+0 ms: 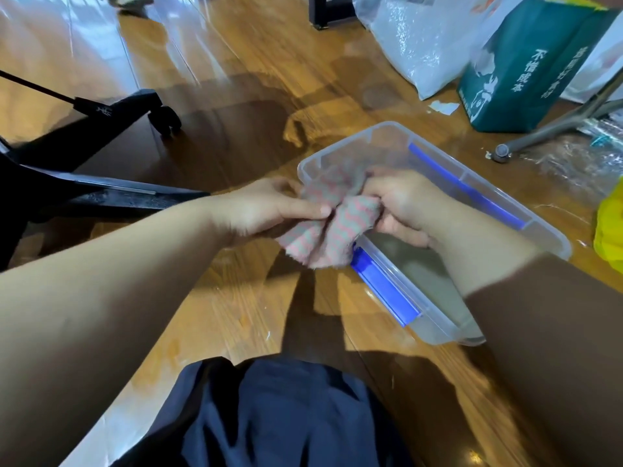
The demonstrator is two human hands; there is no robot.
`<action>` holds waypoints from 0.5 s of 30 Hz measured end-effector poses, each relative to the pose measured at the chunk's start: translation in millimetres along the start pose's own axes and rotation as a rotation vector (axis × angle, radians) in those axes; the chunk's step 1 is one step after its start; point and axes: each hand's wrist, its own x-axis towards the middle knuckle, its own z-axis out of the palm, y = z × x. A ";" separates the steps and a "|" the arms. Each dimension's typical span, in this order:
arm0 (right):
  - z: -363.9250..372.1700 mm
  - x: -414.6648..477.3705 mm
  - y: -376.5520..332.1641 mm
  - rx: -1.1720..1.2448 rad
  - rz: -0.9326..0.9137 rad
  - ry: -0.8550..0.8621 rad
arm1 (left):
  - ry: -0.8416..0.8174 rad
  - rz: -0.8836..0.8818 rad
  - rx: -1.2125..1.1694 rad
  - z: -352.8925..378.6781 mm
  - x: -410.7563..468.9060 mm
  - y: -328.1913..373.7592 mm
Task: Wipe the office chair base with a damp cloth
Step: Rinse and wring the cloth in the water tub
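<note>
A pink-and-grey wavy-striped cloth (332,230) is bunched between both hands at the near left corner of a clear plastic tub (553,246). My left hand (269,210) pinches its left side. My right hand (403,205) grips the right side, fingers curled round the fabric. The black office chair base (101,193) lies to the left on the wooden floor, one leg reaching towards my left wrist, another ending in a castor (165,119).
The tub has blue clips (384,286) and murky water inside. A green paper bag (526,65) and white plastic bags (421,38) stand at the back right. A metal leg with a foot (502,151) crosses the right. A yellow object (612,227) sits at the right edge.
</note>
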 end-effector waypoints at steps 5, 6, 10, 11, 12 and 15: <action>-21.5 -11.2 9.3 0.111 0.130 0.002 | -0.020 -0.061 -0.090 3.2 7.4 -4.0; -24.1 -14.1 11.6 0.058 0.161 -0.042 | 0.009 -0.053 -0.137 6.1 10.5 -3.9; -29.4 -15.2 18.0 -0.245 0.182 -0.023 | -0.047 0.087 -0.200 17.2 21.0 2.2; -29.0 -14.5 18.8 -0.270 0.166 0.044 | -0.016 0.125 -0.151 17.7 25.2 3.5; -29.7 -13.9 19.9 -0.276 0.160 0.103 | 0.045 0.154 -0.051 17.8 29.8 5.3; -34.1 -14.1 21.7 -0.340 0.176 0.174 | 0.267 0.246 0.352 15.8 43.1 9.4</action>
